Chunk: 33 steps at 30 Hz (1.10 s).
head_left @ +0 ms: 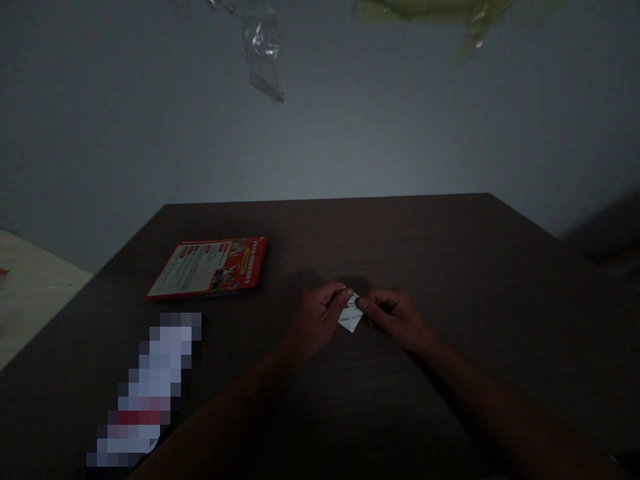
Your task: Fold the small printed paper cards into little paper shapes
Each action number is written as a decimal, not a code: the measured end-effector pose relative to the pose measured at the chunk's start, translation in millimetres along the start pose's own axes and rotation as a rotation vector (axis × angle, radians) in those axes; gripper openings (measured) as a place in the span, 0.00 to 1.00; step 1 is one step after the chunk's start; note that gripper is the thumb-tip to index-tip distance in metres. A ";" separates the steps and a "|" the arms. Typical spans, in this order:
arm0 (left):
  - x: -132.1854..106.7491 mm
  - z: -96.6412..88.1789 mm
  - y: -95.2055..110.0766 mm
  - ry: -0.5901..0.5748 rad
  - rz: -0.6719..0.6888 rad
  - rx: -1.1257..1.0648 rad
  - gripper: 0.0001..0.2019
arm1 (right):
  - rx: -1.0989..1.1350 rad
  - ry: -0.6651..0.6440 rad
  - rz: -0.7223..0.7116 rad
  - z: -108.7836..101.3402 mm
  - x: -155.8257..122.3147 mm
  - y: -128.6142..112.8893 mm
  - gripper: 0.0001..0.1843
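A small white piece of paper point(352, 319) with faint print is pinched between my two hands above the table. My left hand point(323, 312) is closed, its thumb pressed on the paper's upper left edge. From the other side, my right hand point(395, 315) grips the upper right edge with thumb and curled fingers. Both sets of fingertips are close together, and part of the paper is hidden behind them. The print is too small to read.
On the dark wooden table point(400, 240) a red and white printed box point(210, 268) lies to the left. Nearer me is a blurred-out pale oblong object point(150, 387). Behind the table rises a grey wall point(320, 133) with clear plastic point(263, 50) and yellowish tape point(415, 9) on it.
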<state>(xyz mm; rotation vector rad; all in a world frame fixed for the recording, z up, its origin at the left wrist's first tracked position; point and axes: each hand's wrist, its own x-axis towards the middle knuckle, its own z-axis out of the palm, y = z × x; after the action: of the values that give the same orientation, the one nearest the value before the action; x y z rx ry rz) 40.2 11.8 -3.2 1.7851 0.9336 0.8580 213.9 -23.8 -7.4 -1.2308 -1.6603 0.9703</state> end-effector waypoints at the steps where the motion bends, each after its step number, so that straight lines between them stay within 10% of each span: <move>1: 0.0 0.2 -0.2 0.003 0.000 0.008 0.16 | -0.015 0.003 -0.009 0.1 0.2 -1.0 0.21; 33: 1.9 1.2 -0.8 -0.018 0.047 0.098 0.15 | -0.166 0.044 -0.125 3.7 -0.8 -5.5 0.20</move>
<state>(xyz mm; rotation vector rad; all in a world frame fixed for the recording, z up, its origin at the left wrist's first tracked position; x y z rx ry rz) 42.0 13.2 -4.0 1.9022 0.9394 0.8373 208.8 -26.2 -3.7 -1.2305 -1.7892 0.7360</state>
